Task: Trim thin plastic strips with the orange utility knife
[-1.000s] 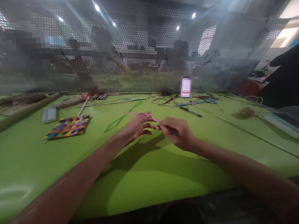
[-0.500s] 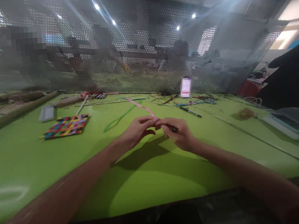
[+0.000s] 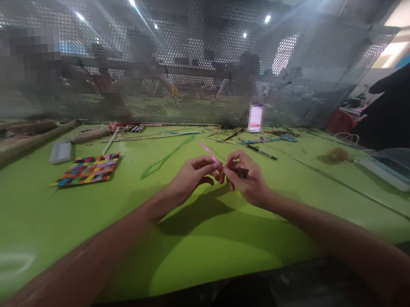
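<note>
A thin pink strip rises from the fingertips of my left hand, its free end pointing up and away to the left. The left thumb and index finger pinch it near its lower end. My right hand meets the left at that end, thumb and fingers closed together around it. In the right hand's curled fingers lies a small dark object, mostly hidden, whose kind I cannot make out. Both hands hover over the green tabletop, their shadow below. Left of them lies a loose green strip.
A multicoloured woven mat and a white box lie on the left. Beyond my hands are a black pen and an upright phone. A long thin stick and a clear-lidded tray lie right. A perforated screen closes the back.
The pink strip's far end has drawn in toward my hands, so less of it shows. My right index finger has lifted and bent, and the right hand has shifted slightly right.
</note>
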